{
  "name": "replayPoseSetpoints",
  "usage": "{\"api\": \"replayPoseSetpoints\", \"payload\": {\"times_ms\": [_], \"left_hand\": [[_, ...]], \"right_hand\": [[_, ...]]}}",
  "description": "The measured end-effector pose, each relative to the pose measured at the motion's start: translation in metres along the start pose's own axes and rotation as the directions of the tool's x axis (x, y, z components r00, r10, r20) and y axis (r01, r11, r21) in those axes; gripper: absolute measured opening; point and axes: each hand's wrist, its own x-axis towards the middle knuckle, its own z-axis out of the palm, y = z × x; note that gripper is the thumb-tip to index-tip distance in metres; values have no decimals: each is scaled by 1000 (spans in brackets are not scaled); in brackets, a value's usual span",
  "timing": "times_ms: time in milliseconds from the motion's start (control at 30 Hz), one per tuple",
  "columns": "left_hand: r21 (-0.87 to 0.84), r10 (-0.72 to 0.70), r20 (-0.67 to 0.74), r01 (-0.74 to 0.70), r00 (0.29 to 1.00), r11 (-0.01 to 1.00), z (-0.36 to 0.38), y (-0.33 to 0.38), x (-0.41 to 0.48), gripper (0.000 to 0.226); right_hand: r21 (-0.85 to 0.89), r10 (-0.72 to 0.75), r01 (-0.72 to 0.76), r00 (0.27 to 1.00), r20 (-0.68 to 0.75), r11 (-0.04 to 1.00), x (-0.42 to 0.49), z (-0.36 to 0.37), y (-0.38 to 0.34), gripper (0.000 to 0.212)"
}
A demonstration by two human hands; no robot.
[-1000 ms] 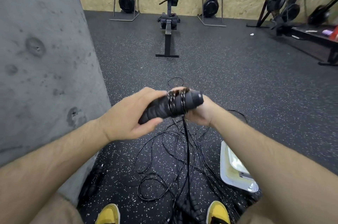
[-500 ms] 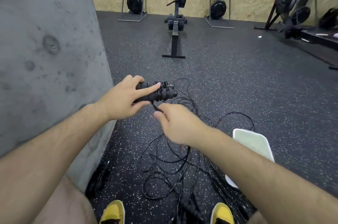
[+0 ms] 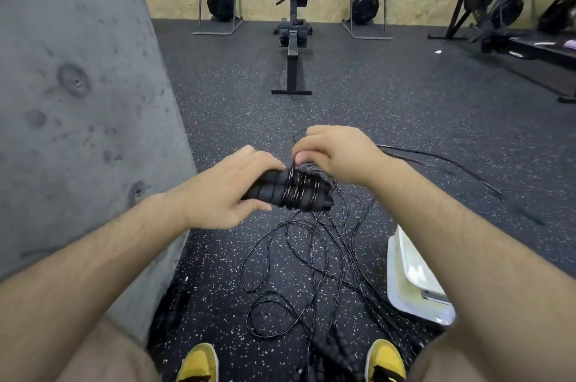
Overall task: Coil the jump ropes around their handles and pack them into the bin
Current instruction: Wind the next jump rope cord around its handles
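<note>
My left hand [image 3: 224, 191] grips a pair of black foam jump rope handles [image 3: 274, 190] held side by side, with several turns of thin black rope [image 3: 300, 191] wound round their right end. My right hand [image 3: 336, 154] is just above and behind that end, pinching the rope between thumb and fingers. Loose loops of black rope [image 3: 299, 260] lie tangled on the floor below. More black handles [image 3: 333, 353] lie between my feet. The white bin [image 3: 405, 297] sits on the floor at the right, partly hidden by my right forearm.
A grey concrete pillar [image 3: 78, 101] rises close on the left. Rowing machines [image 3: 293, 23] stand along the far wooden wall, more equipment at the far right [image 3: 505, 14]. My yellow shoes [image 3: 199, 363] are at the bottom edge. The floor is black speckled rubber.
My right hand went from under the handles, down toward me, then up above their wound end with the rope. The coil has grown wider. The camera view shifted.
</note>
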Motion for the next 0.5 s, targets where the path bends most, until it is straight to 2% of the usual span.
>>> {"api": "replayPoseSetpoints", "payload": {"times_ms": [67,133,167,233,300,400,500], "left_hand": [[-65,8,-45,-11,999,998,-2,7,-3,55],[-143,-40,-140,19,989,990,-2,12,-6,59],[-166,-81,-190,50,978,985,-1,13,-7,61],[-168,-161,-248,121,955,978,1,11,-4,62],[-134,-206,-261,176,943,975,4,5,-1,60],[-99,-272,-251,255,929,962,9,-8,1,58],[-101,-341,-278,326,898,940,12,-21,2,51]], "right_hand": [[163,79,-79,997,8,984,-2,7,9,17],[398,218,-243,970,107,884,-7,16,9,14],[463,249,-297,955,163,835,-10,22,5,20],[437,237,-318,944,231,841,-16,39,-12,33],[394,255,-350,927,274,850,-20,53,-37,36],[371,296,-366,926,233,853,-20,60,-69,27],[312,283,-363,919,275,878,-20,57,-88,26]]}}
